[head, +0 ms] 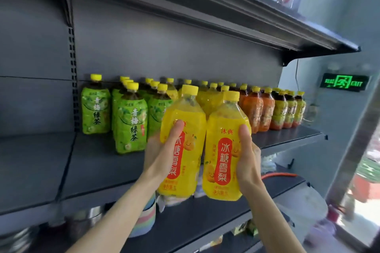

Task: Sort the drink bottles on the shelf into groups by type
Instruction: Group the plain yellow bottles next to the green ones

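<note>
I hold two large yellow pear-drink bottles side by side in front of the grey shelf (86,162). My left hand (162,148) grips the left yellow bottle (185,121) from its left side. My right hand (246,156) grips the right yellow bottle (222,139) from its right side. On the shelf behind stand several green-tea bottles (131,123) at the left, more yellow bottles (207,98) in the middle, orange-labelled bottles (257,109) and yellow-and-red labelled bottles (287,109) at the right. All have yellow caps.
The upper shelf (226,12) overhangs the bottles and carries packaged goods. The shelf's left part is bare grey metal. Lower shelves hold a steel bowl (88,220), stacked pastel cups (148,217) and bags. A green exit sign (344,84) glows on the right wall.
</note>
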The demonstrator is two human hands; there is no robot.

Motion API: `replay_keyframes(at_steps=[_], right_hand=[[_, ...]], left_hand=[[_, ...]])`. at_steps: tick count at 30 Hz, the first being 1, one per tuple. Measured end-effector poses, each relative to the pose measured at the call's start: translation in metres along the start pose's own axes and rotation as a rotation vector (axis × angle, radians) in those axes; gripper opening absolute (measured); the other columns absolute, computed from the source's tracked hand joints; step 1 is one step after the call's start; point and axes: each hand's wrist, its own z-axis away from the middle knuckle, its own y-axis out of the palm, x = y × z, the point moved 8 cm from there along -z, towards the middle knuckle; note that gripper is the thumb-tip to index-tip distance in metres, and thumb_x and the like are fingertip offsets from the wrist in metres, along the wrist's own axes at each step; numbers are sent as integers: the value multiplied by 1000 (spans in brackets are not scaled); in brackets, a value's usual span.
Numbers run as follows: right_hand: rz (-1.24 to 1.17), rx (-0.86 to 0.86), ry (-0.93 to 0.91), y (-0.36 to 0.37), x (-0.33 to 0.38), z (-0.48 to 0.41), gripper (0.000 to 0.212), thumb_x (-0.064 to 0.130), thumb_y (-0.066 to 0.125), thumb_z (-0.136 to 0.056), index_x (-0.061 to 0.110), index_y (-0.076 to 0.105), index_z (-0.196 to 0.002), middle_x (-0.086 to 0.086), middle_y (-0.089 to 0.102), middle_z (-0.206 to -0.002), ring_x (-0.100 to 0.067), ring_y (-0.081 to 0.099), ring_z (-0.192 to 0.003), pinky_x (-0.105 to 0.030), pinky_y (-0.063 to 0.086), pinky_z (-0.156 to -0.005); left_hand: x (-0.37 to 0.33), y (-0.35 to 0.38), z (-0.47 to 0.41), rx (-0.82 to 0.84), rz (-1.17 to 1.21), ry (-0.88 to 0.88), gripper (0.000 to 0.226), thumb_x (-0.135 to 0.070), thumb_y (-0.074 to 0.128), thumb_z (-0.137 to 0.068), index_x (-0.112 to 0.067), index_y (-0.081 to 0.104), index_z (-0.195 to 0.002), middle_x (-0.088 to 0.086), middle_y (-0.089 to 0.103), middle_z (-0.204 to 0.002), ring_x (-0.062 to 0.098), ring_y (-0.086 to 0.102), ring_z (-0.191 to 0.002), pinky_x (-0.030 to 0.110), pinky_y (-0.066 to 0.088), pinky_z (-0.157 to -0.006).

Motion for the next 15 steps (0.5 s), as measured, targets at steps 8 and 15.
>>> replay_keyframes(at_steps=[8,15], right_hand=[[-22,75,-66,-12,-15,-105,63,79,54,-63,23,71,-87,-4,76,-89,-24,73,-86,-53,56,-85],[-53,181,-65,-18,-38,-190,56,69,48,-65,25,68,-95,-3,75,-93,-16,73,-81,-35,60,-72]], left_hand=[[24,54,-75,-112,-53,69,64,-79,52,-67,-25,70,-95,-5,74,-88,15,69,-88,50,50,-90],[71,84,-138,-231,-117,14,72,-81,45,-67,-27,66,-111,-5,72,-96,16,66,-93,45,52,-88]])
